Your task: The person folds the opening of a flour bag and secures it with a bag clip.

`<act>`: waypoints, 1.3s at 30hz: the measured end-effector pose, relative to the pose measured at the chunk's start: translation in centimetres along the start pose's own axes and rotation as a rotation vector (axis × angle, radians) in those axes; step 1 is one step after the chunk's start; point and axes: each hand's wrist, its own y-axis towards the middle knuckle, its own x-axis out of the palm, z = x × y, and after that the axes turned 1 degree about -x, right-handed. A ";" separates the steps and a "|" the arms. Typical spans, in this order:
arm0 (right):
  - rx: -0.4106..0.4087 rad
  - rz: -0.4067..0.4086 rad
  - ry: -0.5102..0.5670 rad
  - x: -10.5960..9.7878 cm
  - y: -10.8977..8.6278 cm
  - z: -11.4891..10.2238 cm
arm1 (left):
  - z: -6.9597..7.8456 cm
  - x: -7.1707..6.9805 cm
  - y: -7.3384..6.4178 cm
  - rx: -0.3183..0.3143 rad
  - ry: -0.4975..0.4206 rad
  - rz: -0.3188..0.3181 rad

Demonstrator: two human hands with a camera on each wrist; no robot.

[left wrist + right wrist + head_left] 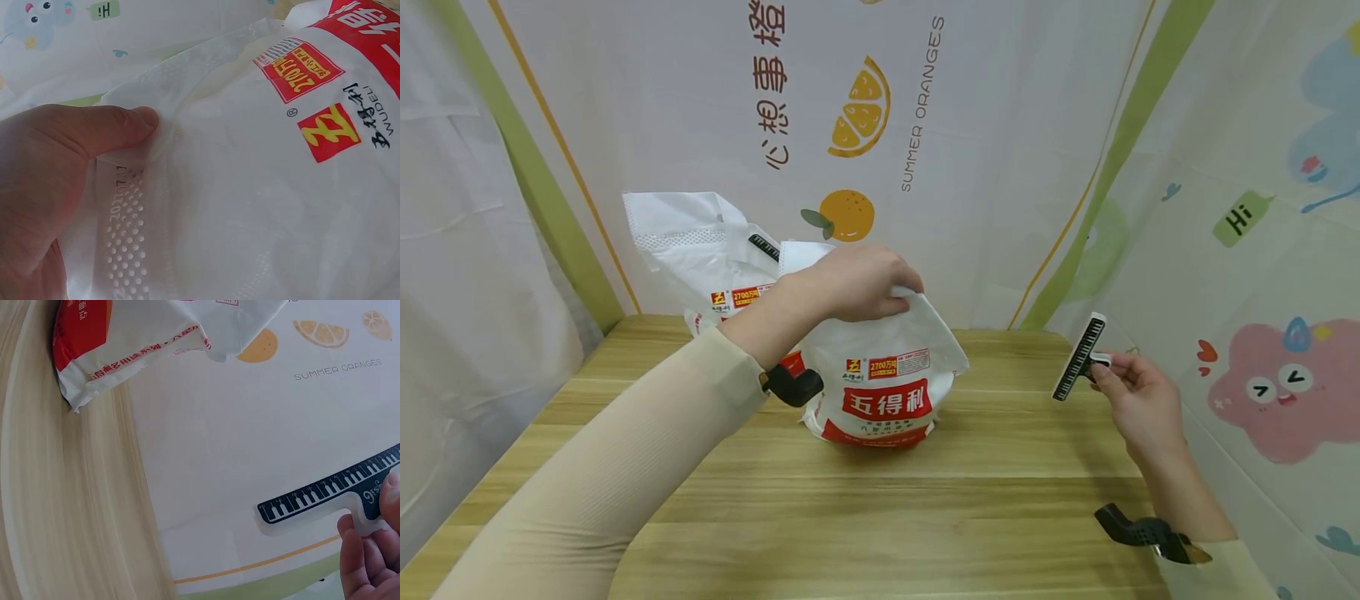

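Observation:
A white Wudeli flour bag [850, 350] with red print stands on the table at the middle. My left hand [857, 283] grips its upper edge from above. In the left wrist view, the thumb [125, 128] presses on the bag's plastic beside a dotted strip; the fingers behind are hidden. Off to the right, my right hand [1142, 400] holds up a bag clip [1081, 357] with a piano-key pattern, apart from the bag. Thumb and fingers pinch the clip's handle in the right wrist view. Whether the clip's jaws are parted cannot be told.
Behind the left forearm stands a second flour bag [681, 242], partly hidden, with a similar clip [765, 247] across its upper part. The wooden table [850, 533] lies beneath. Printed curtains [1000, 167] hang at the back and both sides.

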 end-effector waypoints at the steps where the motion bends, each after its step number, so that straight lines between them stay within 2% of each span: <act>1: -0.001 0.015 0.010 0.1 0.0 -0.1 | 0.0 0.0 0.0 -0.001 -0.002 0.001; 6: 0.005 0.085 0.053 0.7 0.0 -0.8 | 0.0 0.0 0.0 -0.009 -0.005 0.001; 11: 0.004 0.104 0.016 0.9 0.1 -1.1 | -0.2 -0.2 0.1 -0.020 0.010 -0.002; 22: -0.040 0.097 0.007 1.3 0.8 -2.0 | -0.4 -1.1 -0.4 -0.086 0.000 -0.013; 30: -0.086 0.078 0.068 2.1 1.6 -3.1 | -0.7 -1.6 -0.8 -0.093 -0.011 0.025; 39: -0.107 0.031 0.097 3.2 2.6 -4.0 | -1.0 -1.6 -1.0 -0.104 -0.027 0.031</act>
